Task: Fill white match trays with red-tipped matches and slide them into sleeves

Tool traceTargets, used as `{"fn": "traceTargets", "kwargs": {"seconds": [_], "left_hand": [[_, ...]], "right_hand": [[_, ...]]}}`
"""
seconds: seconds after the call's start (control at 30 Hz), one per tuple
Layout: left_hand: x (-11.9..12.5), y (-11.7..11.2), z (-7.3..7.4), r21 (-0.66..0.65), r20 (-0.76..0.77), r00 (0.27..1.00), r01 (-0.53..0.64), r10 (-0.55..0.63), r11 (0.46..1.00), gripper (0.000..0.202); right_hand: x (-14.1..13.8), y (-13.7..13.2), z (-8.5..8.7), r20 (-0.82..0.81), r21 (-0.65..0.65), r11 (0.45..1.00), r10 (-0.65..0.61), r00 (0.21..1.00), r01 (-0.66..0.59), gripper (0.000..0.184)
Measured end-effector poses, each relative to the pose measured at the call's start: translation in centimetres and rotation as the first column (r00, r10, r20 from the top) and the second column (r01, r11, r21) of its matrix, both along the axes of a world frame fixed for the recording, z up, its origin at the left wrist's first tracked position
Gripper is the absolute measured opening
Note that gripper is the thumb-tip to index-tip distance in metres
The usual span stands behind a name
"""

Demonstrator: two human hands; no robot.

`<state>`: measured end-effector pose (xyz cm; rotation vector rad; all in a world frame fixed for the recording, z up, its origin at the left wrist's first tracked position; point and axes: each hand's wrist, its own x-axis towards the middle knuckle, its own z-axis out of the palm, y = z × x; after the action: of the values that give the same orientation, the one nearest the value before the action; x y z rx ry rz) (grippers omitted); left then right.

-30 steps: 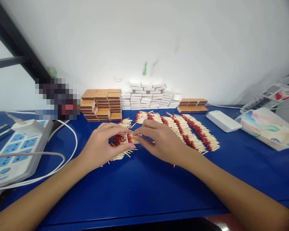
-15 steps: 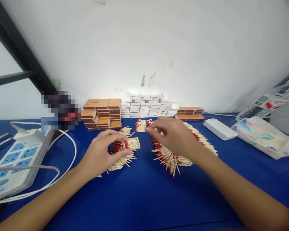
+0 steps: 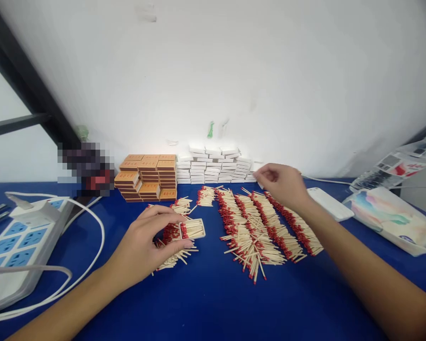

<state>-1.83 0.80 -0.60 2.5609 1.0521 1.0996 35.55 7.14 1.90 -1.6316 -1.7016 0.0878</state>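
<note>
My left hand (image 3: 147, 239) is curled around a small white matchbox tray (image 3: 192, 228) filled with red-tipped matches, holding it on the blue table (image 3: 206, 303) above a loose heap of matches (image 3: 173, 255). My right hand (image 3: 282, 184) is stretched to the back right, fingers pinched near the low stack of brown matchbox sleeves that it mostly hides. What its fingertips hold cannot be made out. Long rows of red-tipped matches (image 3: 259, 227) lie between the two hands.
Stacked brown matchbox sleeves (image 3: 147, 176) and white inner trays (image 3: 213, 166) line the wall. A white power strip (image 3: 17, 241) with cables lies at the left. A white flat device (image 3: 330, 202) and a plastic-wrapped packet (image 3: 386, 218) lie at the right.
My right hand let go of the filled tray and travelled over the match rows to the back right. My left hand kept hold of the tray. The view tilted upward slightly.
</note>
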Motion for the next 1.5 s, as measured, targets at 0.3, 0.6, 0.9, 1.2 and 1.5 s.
{"fn": "traceTargets", "kwargs": {"seconds": [0.3,0.6,0.9,1.2,1.5], "left_hand": [[0.1,0.0,0.3,0.027,0.017,0.999,0.030,-0.030,0.999,0.036],[0.2,-0.4,0.6,0.050,0.067,0.996,0.054,-0.057,0.997,0.036],[0.4,-0.3,0.5,0.033,0.075,0.996,0.047,-0.049,0.998,0.035],[0.3,-0.8,1.0,0.049,0.088,0.994,0.055,-0.059,0.997,0.034],[0.0,-0.2,1.5,0.100,0.090,0.995,0.026,-0.035,0.995,0.034]], "right_hand": [[-14.7,2.2,1.4,-0.222,-0.275,0.873,0.351,0.910,-0.404,0.024],[-20.2,5.9,0.0,-0.107,-0.505,0.810,0.283,0.953,-0.297,0.032],[-21.2,5.1,-0.1,-0.166,-0.479,0.810,0.296,0.940,-0.340,0.026],[-24.1,3.9,0.2,-0.481,-0.500,0.695,0.273,0.833,-0.516,0.032],[-24.5,2.5,1.1,-0.643,-0.489,0.674,0.150,0.751,-0.553,0.041]]}}
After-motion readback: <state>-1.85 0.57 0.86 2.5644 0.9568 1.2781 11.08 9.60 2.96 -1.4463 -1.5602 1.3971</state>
